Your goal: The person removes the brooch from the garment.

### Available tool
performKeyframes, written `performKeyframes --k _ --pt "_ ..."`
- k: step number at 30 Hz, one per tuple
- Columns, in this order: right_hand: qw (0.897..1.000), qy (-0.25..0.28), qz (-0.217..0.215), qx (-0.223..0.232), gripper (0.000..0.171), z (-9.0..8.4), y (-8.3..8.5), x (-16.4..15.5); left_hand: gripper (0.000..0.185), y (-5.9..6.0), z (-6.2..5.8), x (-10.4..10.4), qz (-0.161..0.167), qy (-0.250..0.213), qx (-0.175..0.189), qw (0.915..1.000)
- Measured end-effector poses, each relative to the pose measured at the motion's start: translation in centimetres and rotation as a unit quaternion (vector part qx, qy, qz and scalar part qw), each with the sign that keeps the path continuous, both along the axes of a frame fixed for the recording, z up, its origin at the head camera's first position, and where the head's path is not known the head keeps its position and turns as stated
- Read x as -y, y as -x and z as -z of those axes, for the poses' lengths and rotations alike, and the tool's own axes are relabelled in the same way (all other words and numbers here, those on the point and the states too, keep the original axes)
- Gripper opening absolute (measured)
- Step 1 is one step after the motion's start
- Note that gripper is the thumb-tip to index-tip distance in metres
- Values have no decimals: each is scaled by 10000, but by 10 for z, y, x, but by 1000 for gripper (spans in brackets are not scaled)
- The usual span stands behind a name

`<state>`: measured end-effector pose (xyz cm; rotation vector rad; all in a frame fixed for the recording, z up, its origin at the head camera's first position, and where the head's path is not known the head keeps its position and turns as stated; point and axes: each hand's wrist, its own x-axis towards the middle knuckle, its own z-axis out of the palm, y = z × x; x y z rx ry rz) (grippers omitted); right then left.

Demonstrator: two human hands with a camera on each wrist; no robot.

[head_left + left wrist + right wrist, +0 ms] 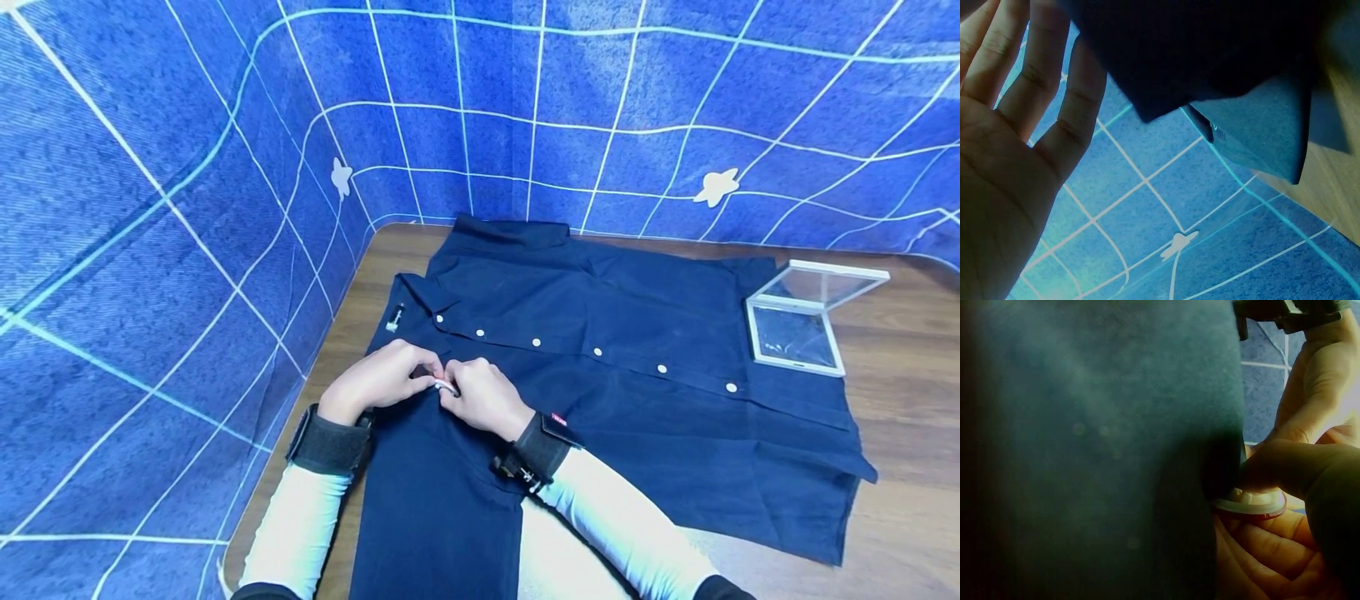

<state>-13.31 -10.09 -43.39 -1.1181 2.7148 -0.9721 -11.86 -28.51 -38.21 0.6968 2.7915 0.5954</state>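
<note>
I have both hands — left hand [382, 379], right hand [483, 396] — pinching a white ring [446, 386] at the shirt [600, 367] by the table's [900, 467] left edge; fastening looks just begun — six buttons done.

Blue grid-patterned cloth [187, 208] backs a wooden table [907, 433].

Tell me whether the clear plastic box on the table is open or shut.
Open. The clear box sits right of the navy shirt with its lid raised behind the base, leaving the inside exposed.
</note>
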Motion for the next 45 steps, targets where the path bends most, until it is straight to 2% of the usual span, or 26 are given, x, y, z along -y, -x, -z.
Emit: performKeyframes --k 20,27,37,45 --pt "9998 178 -123 4 14 1 -3 0 10 -1 1 4 10 -27 44 10000" --pt "9998 27 -139 -121 10 0 -3 -1 7 -2 -4 6 -137 -16 -48 9999" --pt "9996 85 -222 -171 12 -3 -5 -2 8 -1 -4 9 -97 -77 -68 9999" --pt "9997 13 -215 -83 13 -4 -4 -4 12 0 -4 10 -211 -243 41 9995"
